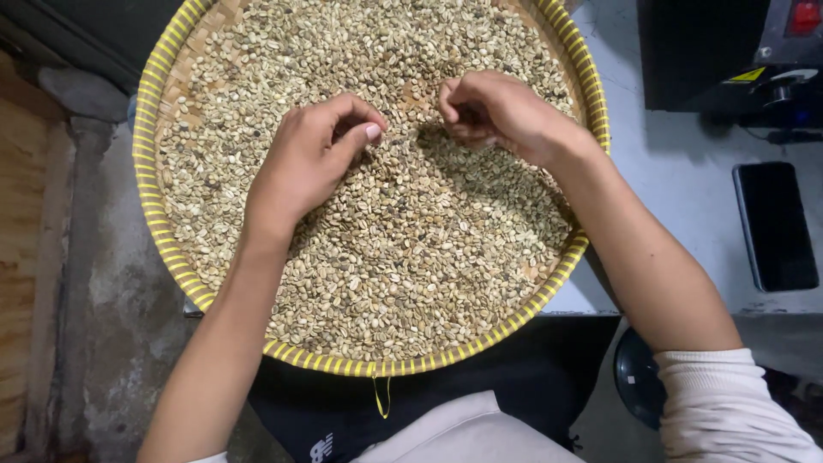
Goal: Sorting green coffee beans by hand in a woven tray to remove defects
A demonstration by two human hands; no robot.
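A large round woven tray with a yellow rim (153, 223) lies before me, filled with pale green-beige beans (411, 257). My left hand (304, 159) rests on the beans left of centre, fingers curled and thumb pressed to the fingertips; whether it pinches a bean is hidden. My right hand (497, 111) hovers over the beans right of centre, fingers curled inward in a loose pinch, and what it holds cannot be seen. The two hands are a short gap apart over the middle of the tray.
A dark phone (776, 225) lies face up on the grey-white table (677, 180) at the right. A black machine (729, 51) stands at the back right. A rough concrete floor and wooden boards (21, 257) are at the left.
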